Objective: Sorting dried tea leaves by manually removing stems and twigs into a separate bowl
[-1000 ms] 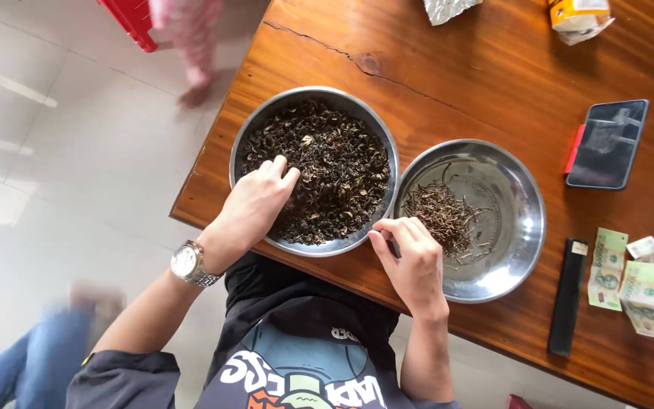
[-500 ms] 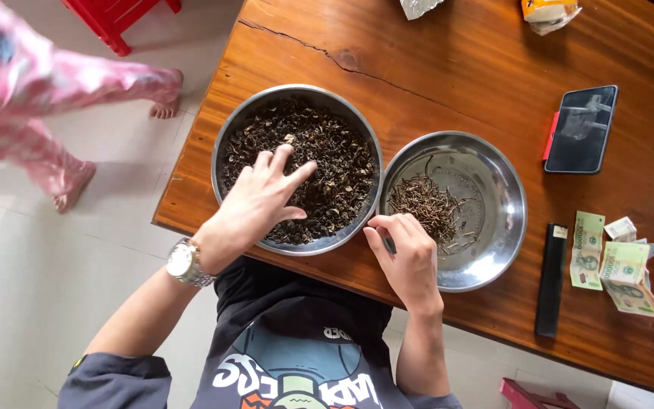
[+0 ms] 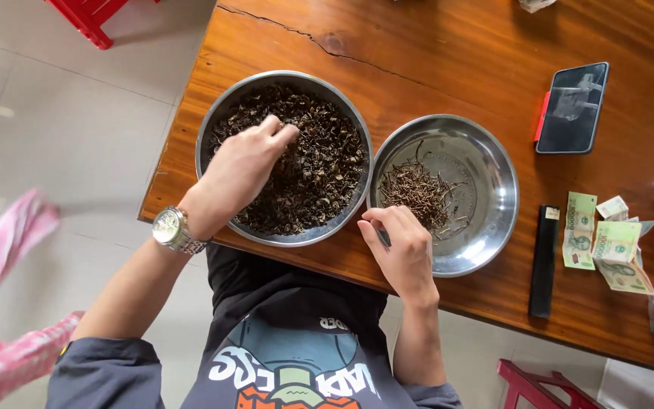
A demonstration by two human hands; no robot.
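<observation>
A large steel bowl (image 3: 217, 121) full of dark dried leaves (image 3: 319, 163) stands at the wooden table's near edge. My left hand (image 3: 240, 170), with a wristwatch (image 3: 172, 229) on the wrist, reaches into the leaves with its fingertips pinched together. To the right a shallower steel bowl (image 3: 486, 220) holds a small heap of thin dried stems (image 3: 418, 193). My right hand (image 3: 399, 250) rests curled on that bowl's near rim, fingers closed; whether it holds a stem is hidden.
On the wooden table (image 3: 448, 60), a phone (image 3: 573, 106) lies at the right, with a black lighter (image 3: 545, 261) and several banknotes (image 3: 607, 242) nearer. A person's pink sleeve (image 3: 9, 303) shows at the left. Red stools (image 3: 88, 15) stand on the tiled floor.
My left hand has gone from spread over the leaves to a pinch near the bowl's middle. The person in pink has passed to the lower left. My right hand stays put.
</observation>
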